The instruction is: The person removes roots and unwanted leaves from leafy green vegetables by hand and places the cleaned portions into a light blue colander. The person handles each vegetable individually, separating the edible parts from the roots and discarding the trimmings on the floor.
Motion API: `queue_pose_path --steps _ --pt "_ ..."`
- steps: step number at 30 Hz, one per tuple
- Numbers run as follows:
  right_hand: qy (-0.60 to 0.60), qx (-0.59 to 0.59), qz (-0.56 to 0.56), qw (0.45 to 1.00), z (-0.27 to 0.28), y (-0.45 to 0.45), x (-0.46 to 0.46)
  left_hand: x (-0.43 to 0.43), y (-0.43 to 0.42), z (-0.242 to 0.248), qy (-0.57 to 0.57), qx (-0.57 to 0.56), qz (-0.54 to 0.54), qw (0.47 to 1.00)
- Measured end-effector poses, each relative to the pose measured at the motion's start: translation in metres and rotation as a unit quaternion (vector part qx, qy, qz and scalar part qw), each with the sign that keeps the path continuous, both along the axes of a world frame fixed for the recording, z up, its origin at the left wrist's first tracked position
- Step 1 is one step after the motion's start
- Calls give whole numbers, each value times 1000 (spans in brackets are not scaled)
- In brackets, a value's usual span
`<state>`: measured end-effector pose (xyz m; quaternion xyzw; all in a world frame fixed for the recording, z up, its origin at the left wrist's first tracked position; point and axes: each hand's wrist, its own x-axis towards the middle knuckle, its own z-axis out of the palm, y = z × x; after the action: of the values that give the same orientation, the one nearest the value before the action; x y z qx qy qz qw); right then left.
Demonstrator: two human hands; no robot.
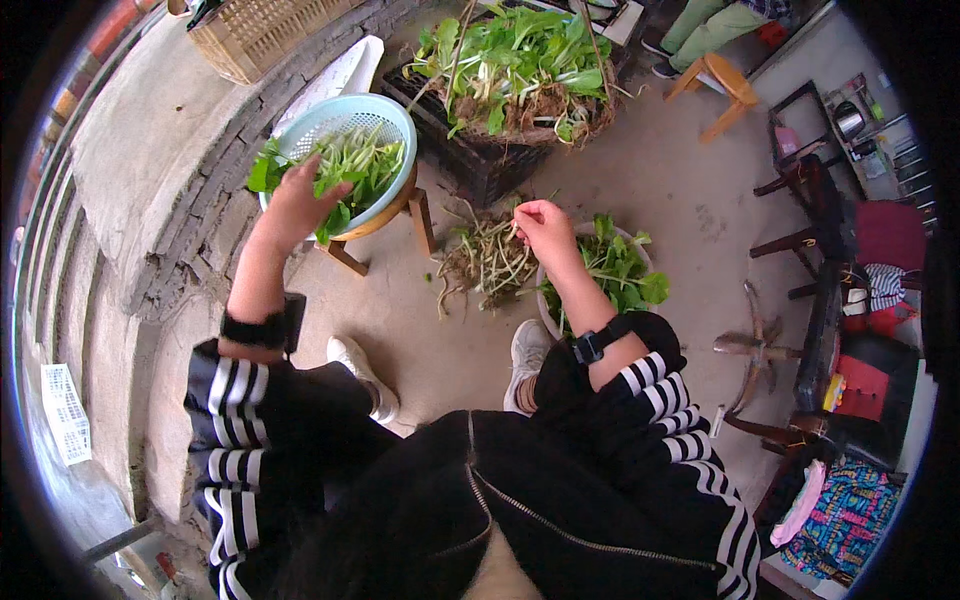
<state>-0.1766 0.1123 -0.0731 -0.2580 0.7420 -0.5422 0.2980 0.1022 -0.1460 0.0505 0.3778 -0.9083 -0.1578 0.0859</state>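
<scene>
My left hand (300, 206) is over the near left side of a light blue plastic colander (412, 142), its thumb and fingers apart. Under it lie leafy greens with pale stems (364, 161), some leaves hanging past the rim. The colander rests on a wooden stool (422, 221). My right hand (546, 229) has thumb and fingertips pinched together on what looks like a small pale stem piece (516, 224). It hovers beside a pile of cut roots and stems (484, 259) on the floor. My right forearm partly covers a basin (651, 259) of leafy greens (611, 262).
Uprooted greens with soil (517, 67) fill a basket on a black plastic crate (487, 169). A wicker basket (262, 37) stands on the concrete ledge (142, 112) at left. A person's legs (712, 34) show behind a wooden stool (724, 79). Chairs (817, 345) line the right.
</scene>
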Motion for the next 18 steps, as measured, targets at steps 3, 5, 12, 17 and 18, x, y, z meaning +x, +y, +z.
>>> queue_pose_path --steps 3,5,12,17,18 --pt "-10 12 -54 998 4 -9 4 14 59 15 40 69 -35 996" --pt "83 83 -155 981 34 -15 25 19 93 10 -4 170 -17 985" --pt "136 -178 455 862 254 19 128 14 117 -34 -237 175 -109 949" --pt "346 -92 560 747 319 15 159 -10 119 -26 -277 180 -80 940" --pt "370 -80 557 739 325 14 159 -14 120 -22 -289 161 -94 939"
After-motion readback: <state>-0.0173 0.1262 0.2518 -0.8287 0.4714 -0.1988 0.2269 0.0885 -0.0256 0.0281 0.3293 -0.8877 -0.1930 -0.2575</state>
